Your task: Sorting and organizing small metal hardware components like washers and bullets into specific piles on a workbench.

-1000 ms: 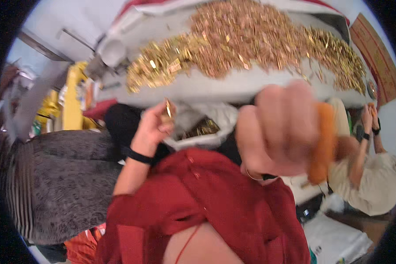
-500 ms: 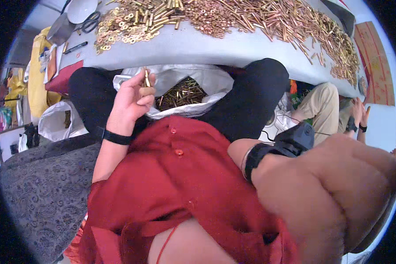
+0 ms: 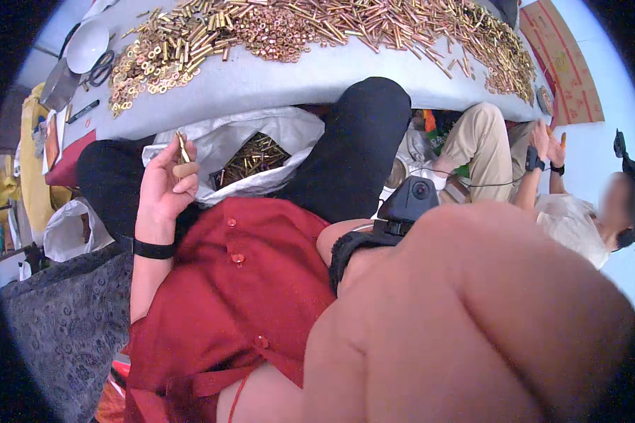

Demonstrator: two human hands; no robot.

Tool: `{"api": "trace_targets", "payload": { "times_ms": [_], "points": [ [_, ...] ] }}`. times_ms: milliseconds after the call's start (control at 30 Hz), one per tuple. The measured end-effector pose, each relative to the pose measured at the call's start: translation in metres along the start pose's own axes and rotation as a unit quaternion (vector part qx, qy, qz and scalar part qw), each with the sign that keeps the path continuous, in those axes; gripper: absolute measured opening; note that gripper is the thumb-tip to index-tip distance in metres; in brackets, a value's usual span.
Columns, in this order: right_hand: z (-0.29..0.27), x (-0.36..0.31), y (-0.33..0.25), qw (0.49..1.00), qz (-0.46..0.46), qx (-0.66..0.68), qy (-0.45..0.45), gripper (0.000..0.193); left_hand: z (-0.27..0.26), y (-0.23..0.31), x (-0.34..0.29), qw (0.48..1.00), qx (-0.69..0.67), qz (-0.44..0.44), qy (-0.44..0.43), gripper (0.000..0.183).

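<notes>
The left hand [image 3: 164,185] pinches one short brass tube [image 3: 182,147] upright between thumb and fingers, above a white sack [image 3: 275,130] of brass pieces in the lap. The right hand [image 3: 473,317] fills the lower right, blurred; its grip cannot be told. Brass tubes and rings [image 3: 317,28] too many to count cover the grey surface [image 3: 275,77]. One white bag [image 3: 67,229] sits at left.

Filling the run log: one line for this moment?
left hand: holds brass tube | right hand: raised near camera, grip unclear | white bag: brass pieces, on lap
</notes>
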State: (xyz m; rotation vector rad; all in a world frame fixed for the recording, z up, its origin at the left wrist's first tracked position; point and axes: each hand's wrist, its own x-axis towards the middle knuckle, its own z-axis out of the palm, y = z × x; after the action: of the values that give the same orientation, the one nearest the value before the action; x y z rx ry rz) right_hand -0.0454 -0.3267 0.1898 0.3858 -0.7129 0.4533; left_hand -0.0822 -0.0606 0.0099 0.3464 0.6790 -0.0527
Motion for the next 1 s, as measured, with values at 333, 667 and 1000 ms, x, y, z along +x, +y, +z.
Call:
{"api": "trace_targets", "payload": {
  "times_ms": [333,667,1000],
  "points": [
    [0.011,-0.007,-0.002,0.999,0.033,-0.011,-0.021,0.037,0.004,-0.008,-0.016,1.000,-0.006,0.003,-0.013,0.013],
    [-0.002,0.013,0.030,0.996,0.085,-0.030,-0.009,0.038,-0.007,0.005,-0.002,1.000,-0.009,-0.010,-0.001,0.013],
    [-0.164,0.013,0.024,0.787,0.267,-0.474,0.292,0.020,0.004,0.025,0.031,0.992,0.109,0.059,-0.039,0.021]
  ]
}}
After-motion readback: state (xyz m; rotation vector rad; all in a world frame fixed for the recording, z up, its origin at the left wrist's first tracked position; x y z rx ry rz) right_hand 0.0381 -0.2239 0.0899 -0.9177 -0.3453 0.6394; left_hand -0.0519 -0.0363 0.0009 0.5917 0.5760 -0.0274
